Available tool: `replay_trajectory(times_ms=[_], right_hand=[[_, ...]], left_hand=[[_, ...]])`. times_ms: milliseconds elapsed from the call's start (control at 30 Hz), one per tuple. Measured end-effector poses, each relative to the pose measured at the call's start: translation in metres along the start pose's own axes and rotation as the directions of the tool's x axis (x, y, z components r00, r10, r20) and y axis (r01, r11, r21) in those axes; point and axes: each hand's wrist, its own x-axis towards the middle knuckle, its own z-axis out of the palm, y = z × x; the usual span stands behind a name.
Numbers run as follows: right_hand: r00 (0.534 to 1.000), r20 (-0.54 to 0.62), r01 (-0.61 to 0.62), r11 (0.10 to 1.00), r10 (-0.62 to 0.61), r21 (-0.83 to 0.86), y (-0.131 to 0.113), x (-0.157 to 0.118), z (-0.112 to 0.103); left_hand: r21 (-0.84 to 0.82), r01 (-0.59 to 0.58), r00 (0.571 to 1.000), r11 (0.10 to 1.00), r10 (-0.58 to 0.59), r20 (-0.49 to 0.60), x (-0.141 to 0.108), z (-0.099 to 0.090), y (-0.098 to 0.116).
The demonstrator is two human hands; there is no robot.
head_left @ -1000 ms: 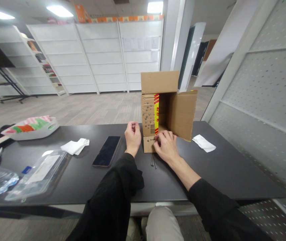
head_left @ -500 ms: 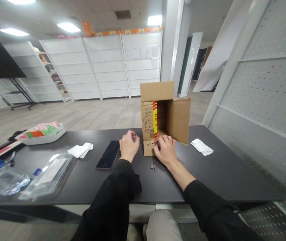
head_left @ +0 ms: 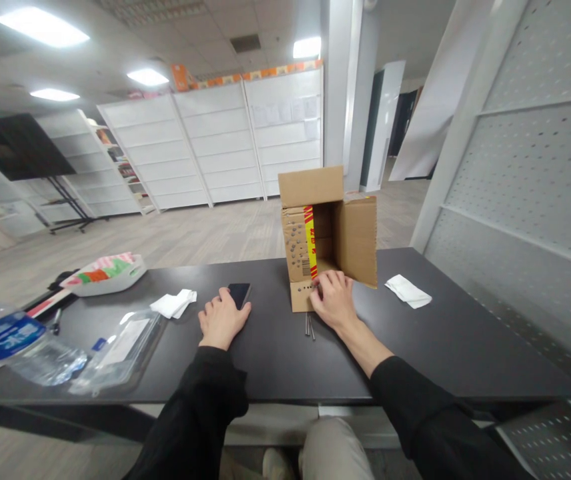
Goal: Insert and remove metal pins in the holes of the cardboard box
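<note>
A cardboard box (head_left: 297, 263) stands on the dark table with its opening towards me and flaps spread. Small round metal heads dot its left front panel, and a row of dark holes or heads marks the lower flap (head_left: 300, 300). My right hand (head_left: 334, 300) has its fingers curled over the right part of that flap; its fingertips are partly hidden. Several long nails (head_left: 310, 327) stick out or lie just below the flap. To the left, my left hand (head_left: 223, 319) lies over a black smartphone (head_left: 240, 294), fingers and thumb around its edges.
Folded white tissues (head_left: 408, 291) lie right of the box, and more tissues (head_left: 174, 304) left of the phone. A clear plastic case (head_left: 123, 350), a water bottle (head_left: 25, 343) and a white basket (head_left: 110, 283) occupy the left side. A perforated panel (head_left: 525, 200) stands at the right.
My left hand has moved left, away from beside the box, and down onto the smartphone. My right hand stays at the lower flap. The view has shifted slightly.
</note>
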Motion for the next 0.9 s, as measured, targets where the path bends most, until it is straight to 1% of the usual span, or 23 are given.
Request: replay_trajectory(times_ms=[167,267,400,600,700,833,900], right_hand=[[1.000,-0.001,-0.010,1.000,0.010,0.007,0.000,0.000,0.000],[1.000,-0.005,-0.009,1.000,0.009,0.018,0.000,0.000,0.000],[1.000,-0.013,-0.007,1.000,0.007,0.024,0.002,0.000,0.000],[1.000,-0.009,-0.012,1.000,0.012,0.008,0.002,-0.001,0.001],[1.000,-0.007,-0.017,1.000,0.017,0.001,0.001,0.000,0.000],[1.000,-0.005,-0.016,1.000,0.016,-0.003,0.000,0.000,-0.001],[1.000,-0.004,-0.017,1.000,0.017,-0.005,0.001,0.000,0.000]], left_hand=[[-0.018,0.008,1.000,1.000,-0.008,0.009,0.004,-0.004,0.003],[-0.009,-0.013,1.000,1.000,0.014,0.024,0.005,-0.005,0.003],[-0.010,-0.036,0.998,0.999,0.037,0.041,0.007,-0.005,-0.003],[-0.043,-0.039,0.999,0.998,0.040,0.028,0.008,-0.006,-0.012],[-0.067,-0.026,1.000,0.997,0.026,0.007,0.006,-0.009,-0.015],[-0.095,-0.016,0.998,0.995,0.010,-0.063,0.004,-0.015,-0.019],[-0.109,-0.001,0.997,0.994,-0.007,-0.079,0.004,-0.017,-0.022]])
